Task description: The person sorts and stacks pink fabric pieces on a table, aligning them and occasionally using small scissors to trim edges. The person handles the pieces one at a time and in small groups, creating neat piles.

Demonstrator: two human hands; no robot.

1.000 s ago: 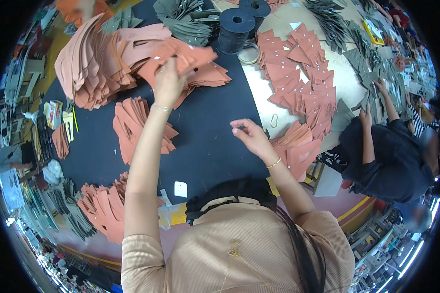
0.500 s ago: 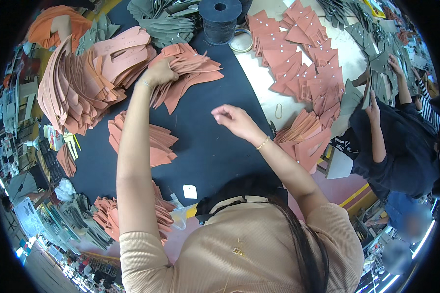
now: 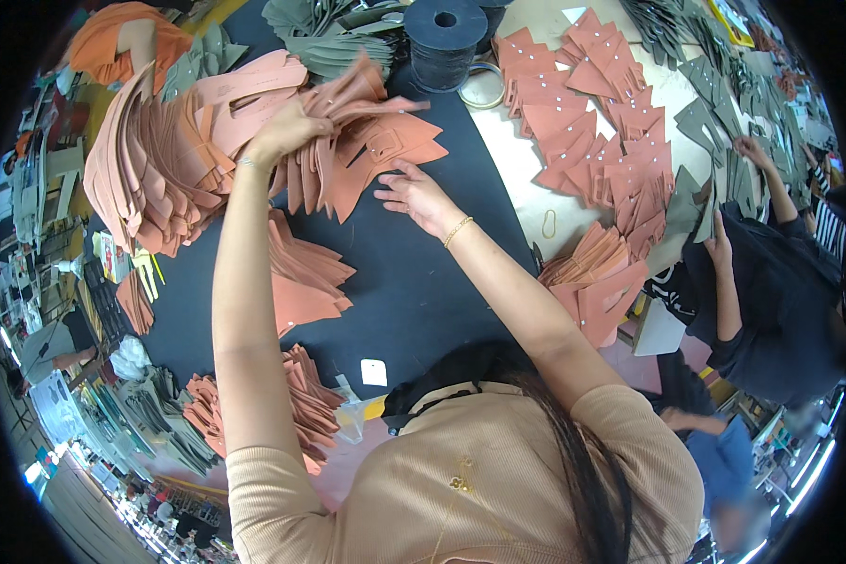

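My left hand (image 3: 289,133) is closed round a bundle of salmon-pink leather pieces (image 3: 350,92), its upper ends fanned and tilted to the right. Below and right of the bundle lies a flat leather piece (image 3: 378,150) with a cut-out in it. My right hand (image 3: 415,195) is just below this piece with fingers apart and nothing in it; whether a fingertip touches the leather I cannot tell. A large fanned pile of pink leather pieces (image 3: 132,174) stands left of my left hand. A smaller stack (image 3: 310,273) lies beside my left forearm.
Black spools (image 3: 442,56) and a tape roll (image 3: 482,86) stand at the back. Pink pieces with white dots (image 3: 602,122) overlap on the pale table to the right, near a banded-looking stack (image 3: 592,268). A co-worker (image 3: 761,273) handles green pieces. A white card (image 3: 373,372) lies near me.
My left hand has lifted and turned the bundle, so more of the flat leather piece shows. My right hand has moved left and up, close to that piece. The view has shifted slightly.
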